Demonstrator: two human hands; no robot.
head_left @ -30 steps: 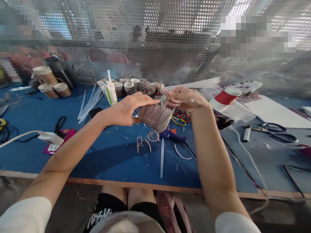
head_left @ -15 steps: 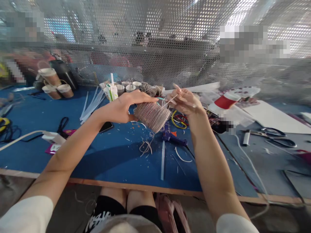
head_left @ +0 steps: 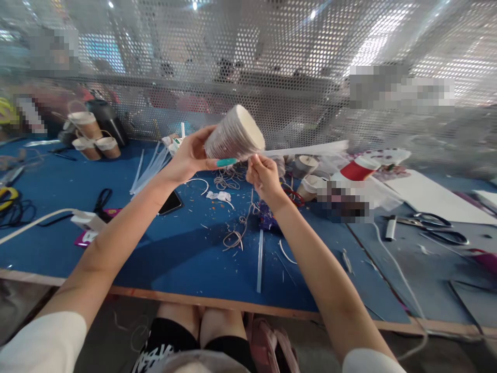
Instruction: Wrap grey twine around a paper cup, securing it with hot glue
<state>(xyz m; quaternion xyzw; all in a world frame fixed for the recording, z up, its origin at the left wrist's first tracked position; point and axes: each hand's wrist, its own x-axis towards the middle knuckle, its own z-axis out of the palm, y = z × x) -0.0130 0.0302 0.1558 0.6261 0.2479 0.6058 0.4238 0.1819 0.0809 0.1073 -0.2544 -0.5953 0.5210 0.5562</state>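
Note:
A paper cup (head_left: 229, 137) wound with pale cord is held tilted above the blue table, its smooth pale round end facing up and right. My left hand (head_left: 191, 155) is wrapped round its left side, with a thumb bearing a long teal nail along the underside. My right hand (head_left: 263, 175) is pinched at the lower right edge of the cup; whatever lies between those fingertips is too small to make out, though cord hangs below. Loose cord (head_left: 234, 239) lies curled on the table beneath, beside a purple glue gun (head_left: 267, 216) partly behind my right forearm.
Clear glue sticks (head_left: 149, 168), a phone (head_left: 171, 203) and small cups with handles (head_left: 88, 142) are to the left. Scissors (head_left: 438, 225), a white sheet (head_left: 446, 199) and a red-and-white roll (head_left: 359, 168) lie right. A perforated metal screen (head_left: 248, 67) stands behind.
The wound cup has been raised and turned so its round end shows. My right hand has moved left and down to the cup's edge, its fingers now closer together.

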